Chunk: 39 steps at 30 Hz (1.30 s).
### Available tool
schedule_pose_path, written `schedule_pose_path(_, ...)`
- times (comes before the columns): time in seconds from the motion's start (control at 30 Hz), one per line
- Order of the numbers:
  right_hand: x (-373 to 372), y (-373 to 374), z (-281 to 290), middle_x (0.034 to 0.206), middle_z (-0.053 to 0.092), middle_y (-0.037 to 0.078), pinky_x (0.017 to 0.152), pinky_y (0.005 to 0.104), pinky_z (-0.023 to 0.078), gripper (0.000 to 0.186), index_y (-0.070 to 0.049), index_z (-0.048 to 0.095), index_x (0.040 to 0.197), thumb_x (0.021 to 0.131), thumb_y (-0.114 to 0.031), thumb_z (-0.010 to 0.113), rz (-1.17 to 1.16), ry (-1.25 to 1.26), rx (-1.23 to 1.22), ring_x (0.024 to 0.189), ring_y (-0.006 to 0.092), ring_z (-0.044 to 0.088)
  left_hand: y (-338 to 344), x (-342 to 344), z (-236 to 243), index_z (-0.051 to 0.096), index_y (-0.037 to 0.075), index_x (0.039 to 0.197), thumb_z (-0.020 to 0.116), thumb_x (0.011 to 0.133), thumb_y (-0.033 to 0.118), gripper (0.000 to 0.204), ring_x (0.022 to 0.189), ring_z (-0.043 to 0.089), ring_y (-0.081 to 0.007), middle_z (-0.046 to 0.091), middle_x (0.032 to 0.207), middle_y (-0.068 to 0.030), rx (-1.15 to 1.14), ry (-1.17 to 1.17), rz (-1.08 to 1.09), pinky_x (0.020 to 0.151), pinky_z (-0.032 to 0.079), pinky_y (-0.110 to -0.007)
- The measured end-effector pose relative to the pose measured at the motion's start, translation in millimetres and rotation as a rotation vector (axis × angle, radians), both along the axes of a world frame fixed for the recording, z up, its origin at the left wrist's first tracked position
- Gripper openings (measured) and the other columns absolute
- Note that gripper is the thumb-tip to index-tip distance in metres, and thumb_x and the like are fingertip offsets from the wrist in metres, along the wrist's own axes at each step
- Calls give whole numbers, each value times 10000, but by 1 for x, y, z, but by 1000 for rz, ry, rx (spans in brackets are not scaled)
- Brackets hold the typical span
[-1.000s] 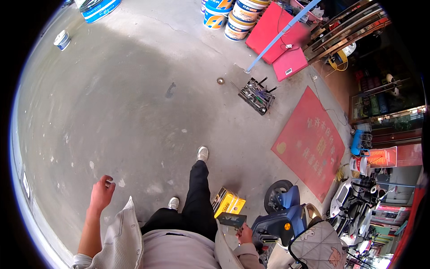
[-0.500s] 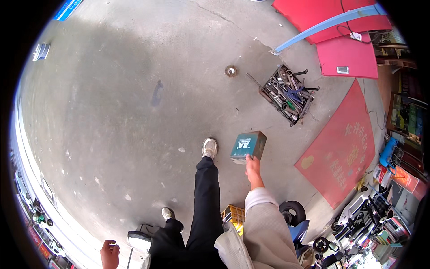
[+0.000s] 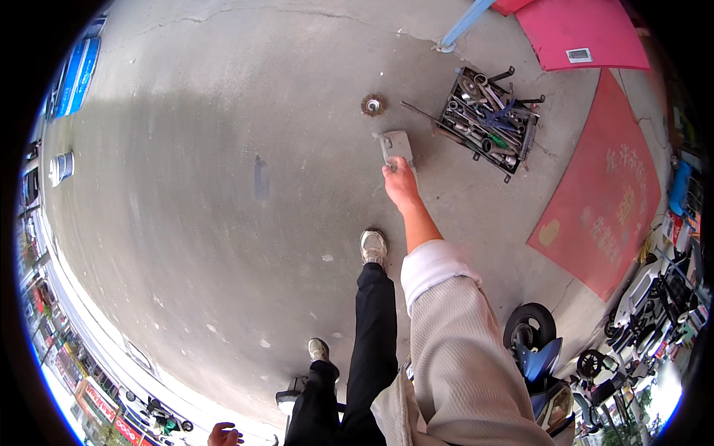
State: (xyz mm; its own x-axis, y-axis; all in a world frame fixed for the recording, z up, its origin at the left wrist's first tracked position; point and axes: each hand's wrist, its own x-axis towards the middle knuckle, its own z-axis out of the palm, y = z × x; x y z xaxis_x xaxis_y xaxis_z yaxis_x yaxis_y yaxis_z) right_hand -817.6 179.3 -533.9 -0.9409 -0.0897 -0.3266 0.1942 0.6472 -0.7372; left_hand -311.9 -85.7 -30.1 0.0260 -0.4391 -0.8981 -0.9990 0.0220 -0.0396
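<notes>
My right hand (image 3: 401, 183) reaches out ahead of me, its fingers closed on the near edge of a small box (image 3: 397, 143). The box is tilted and shows a pale grey face; its green face is turned out of sight. Just beyond it on the concrete lies a round wire brush wheel (image 3: 373, 105). To the right of the box stands a black tray (image 3: 508, 177) heaped with wrenches, sockets and other hand tools. At the lower edge my left hand (image 3: 225, 434) hangs partly in view, away from everything, its fingers loosely bent and apart, with nothing visible in them.
A red mat (image 3: 591, 215) lies right of the tools, with a pink board (image 3: 584, 33) and a light blue post (image 3: 465, 26) beyond. A scooter wheel (image 3: 530, 327) stands at my lower right. Far left are a white cylindrical container (image 3: 62, 169) and a blue sign (image 3: 78, 76).
My right hand has moved farther forward with the box and turned it, so the green face no longer shows. I have moved forward and my left hand has dropped lower in view.
</notes>
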Motion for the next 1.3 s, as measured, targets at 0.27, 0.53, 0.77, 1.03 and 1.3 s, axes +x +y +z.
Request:
schedule_pose_path(0.27, 207, 109, 135, 1031, 657, 213, 870, 456, 499, 296, -24, 627, 1014, 842, -257, 567, -66, -509, 366, 1012, 394, 615, -26, -45, -33, 593, -32, 1001, 556, 843, 83, 199, 655, 676, -191, 677, 770, -127, -71, 342, -136, 589, 527, -280)
schedule_pose_path(0.53, 580, 348, 254, 628, 596, 86, 391, 347, 452, 162, -32, 605, 936, 918, -122, 471, -1068, -229, 325, 500, 212, 614, 21, -154, -39, 617, -13, 864, 586, 893, 209, 226, 650, 666, -217, 667, 710, -119, 121, 691, -1007, 626, 511, -334)
schedule_pose_path(0.77, 835, 274, 323, 620, 634, 138, 443, 368, 478, 290, 26, 636, 760, 884, -219, 542, -1610, -506, 72, 491, 242, 618, 172, -162, -26, 631, -24, 927, 588, 907, 226, 254, 713, 644, -191, 656, 747, -143, 338, 1015, -1430, 655, 492, -339)
schedule_pose_path(1.03, 1132, 92, 221, 969, 692, 188, 826, 408, 521, 203, -44, 717, 907, 796, -170, 603, -1887, -804, -74, 930, 357, 660, 409, 2, -45, 611, 34, 1089, 653, 831, 180, 299, 846, 664, -254, 686, 947, -155, 648, 1043, -1937, 795, 517, -355)
schedule_pose_path(1.3, 1211, 176, 257, 717, 689, 97, 526, 367, 545, 163, -25, 690, 742, 851, -92, 589, -2029, -719, -515, 565, 228, 663, 546, 114, -14, 655, 19, 1002, 662, 804, 216, 279, 895, 680, -284, 698, 948, -165, 610, 734, -2361, 813, 525, -359)
